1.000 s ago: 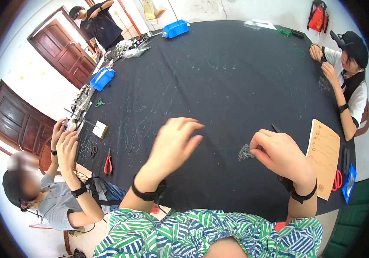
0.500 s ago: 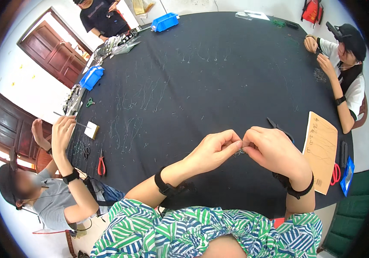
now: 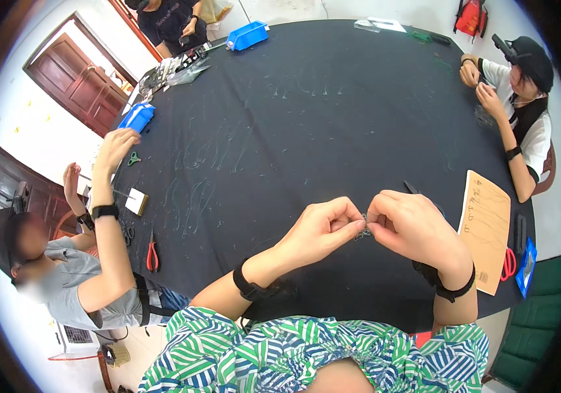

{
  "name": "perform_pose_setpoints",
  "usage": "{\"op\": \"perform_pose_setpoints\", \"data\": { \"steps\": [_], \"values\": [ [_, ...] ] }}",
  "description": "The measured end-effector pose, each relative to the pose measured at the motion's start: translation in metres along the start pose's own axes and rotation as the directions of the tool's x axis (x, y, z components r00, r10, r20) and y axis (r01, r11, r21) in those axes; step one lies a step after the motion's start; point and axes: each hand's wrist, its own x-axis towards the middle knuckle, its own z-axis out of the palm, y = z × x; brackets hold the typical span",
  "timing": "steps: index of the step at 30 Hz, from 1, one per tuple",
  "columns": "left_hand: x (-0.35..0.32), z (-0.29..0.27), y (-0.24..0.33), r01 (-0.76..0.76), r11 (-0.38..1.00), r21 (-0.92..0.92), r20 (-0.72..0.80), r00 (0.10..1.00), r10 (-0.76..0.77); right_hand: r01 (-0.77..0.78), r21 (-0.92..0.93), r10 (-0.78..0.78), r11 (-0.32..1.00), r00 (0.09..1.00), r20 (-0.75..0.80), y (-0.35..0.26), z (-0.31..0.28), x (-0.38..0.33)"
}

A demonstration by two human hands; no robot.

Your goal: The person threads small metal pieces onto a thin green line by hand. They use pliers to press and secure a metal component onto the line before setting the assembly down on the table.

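Metal heap [image 3: 361, 235]: 1 | left hand [image 3: 323, 226], right hand [image 3: 408, 223]: 2, close together

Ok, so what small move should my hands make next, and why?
I'd probably raise both pinches slightly, clear of the small grey pile: your left hand and right hand meet almost tip to tip over it, partly hiding it, and whatever they may be pinching is too small to make out.

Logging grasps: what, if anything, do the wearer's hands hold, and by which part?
Cannot be told: left hand and right hand nearly meet at the grey pile; anything held is too small to see.
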Motion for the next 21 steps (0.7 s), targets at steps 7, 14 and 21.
{"op": "perform_pose_setpoints", "data": {
  "steps": [7, 14, 21],
  "values": [
    [0.000, -0.002, 0.003, -0.025, 0.988, -0.155, -0.223, 0.975, -0.010, 0.039, -0.017, -0.042, 0.999, 0.973, -0.227, 0.005, 0.001, 0.008],
    [0.005, 0.002, 0.006, -0.137, 0.964, -0.229, -0.277, 0.958, 0.070, 0.066, 0.046, -0.049, 0.997, 0.956, -0.288, 0.003, 0.007, 0.011],
    [-0.002, 0.000, 0.007, -0.100, 0.972, -0.211, -0.238, 0.970, 0.048, 0.080, 0.010, -0.074, 0.997, 0.957, -0.281, 0.001, 0.009, 0.011]
  ]
}}
